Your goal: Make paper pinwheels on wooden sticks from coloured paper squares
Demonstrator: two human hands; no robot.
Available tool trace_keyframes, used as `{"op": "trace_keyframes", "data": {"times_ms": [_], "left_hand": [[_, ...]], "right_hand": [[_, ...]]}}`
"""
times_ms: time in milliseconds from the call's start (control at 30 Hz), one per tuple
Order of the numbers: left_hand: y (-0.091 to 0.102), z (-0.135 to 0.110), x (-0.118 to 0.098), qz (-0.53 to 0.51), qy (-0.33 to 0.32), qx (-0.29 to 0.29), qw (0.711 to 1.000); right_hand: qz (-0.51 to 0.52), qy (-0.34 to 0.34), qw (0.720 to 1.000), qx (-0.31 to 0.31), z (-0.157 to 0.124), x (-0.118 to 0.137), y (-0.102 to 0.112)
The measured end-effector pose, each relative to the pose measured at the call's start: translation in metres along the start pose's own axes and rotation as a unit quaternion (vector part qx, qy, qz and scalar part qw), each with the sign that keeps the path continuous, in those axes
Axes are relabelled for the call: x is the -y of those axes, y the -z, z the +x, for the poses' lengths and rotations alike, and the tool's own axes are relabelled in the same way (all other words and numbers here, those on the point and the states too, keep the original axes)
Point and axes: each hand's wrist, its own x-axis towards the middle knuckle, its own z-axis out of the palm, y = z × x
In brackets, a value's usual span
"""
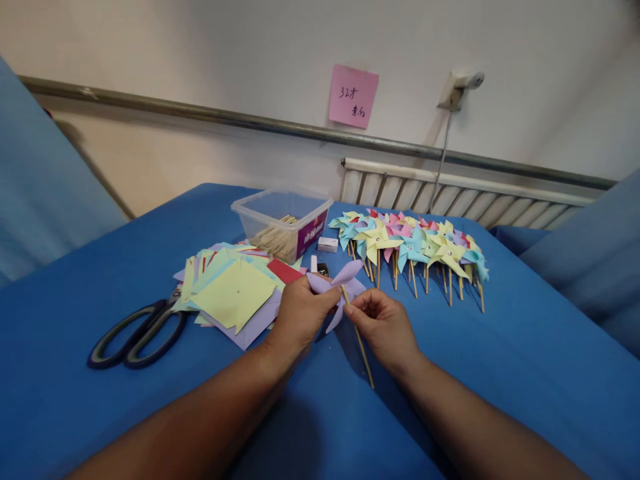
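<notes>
A purple paper pinwheel (349,274) is in front of me, its blades spread and its back turned toward me. My left hand (305,310) pinches it near the centre, thumb by the top of a thin wooden stick (361,350). The stick slants down toward me from the pinwheel, its lower end free above the cloth. My right hand (383,323) is closed, thumb and forefinger pinching at the stick's upper part beside a purple blade. What lies exactly between those fingertips is partly hidden.
Left of my hands lie a pile of coloured paper sheets (233,293) and black-handled scissors (135,333). Behind stand a clear plastic box (245,212) of wooden sticks and a small white box (327,245). Several finished pinwheels (413,247) lie at right on the blue tablecloth (500,373).
</notes>
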Motion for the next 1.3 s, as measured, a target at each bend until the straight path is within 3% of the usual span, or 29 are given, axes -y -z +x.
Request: {"op": "trace_keyframes", "data": {"times_ms": [567, 833, 1067, 1300], "left_hand": [[0.0016, 0.0007, 0.0032, -0.052, 0.0, 0.016, 0.999], [-0.0009, -0.0005, 0.0073, -0.064, -0.006, 0.078, 0.995], [0.0004, 0.0007, 0.0054, -0.102, 0.004, 0.091, 0.991], [-0.0017, -0.0022, 0.0074, -0.141, 0.024, 0.087, 0.986]], "right_hand": [[-0.011, 0.001, 1.0, 0.002, -0.0018, 0.0035, -0.002], [-0.008, 0.015, 1.0, -0.025, -0.0018, 0.0025, -0.0032], [-0.056, 0.035, 0.998, 0.015, -0.0045, 0.003, -0.0007], [-0.079, 0.03, 0.996, 0.017, -0.0054, 0.0013, -0.0009]]}}
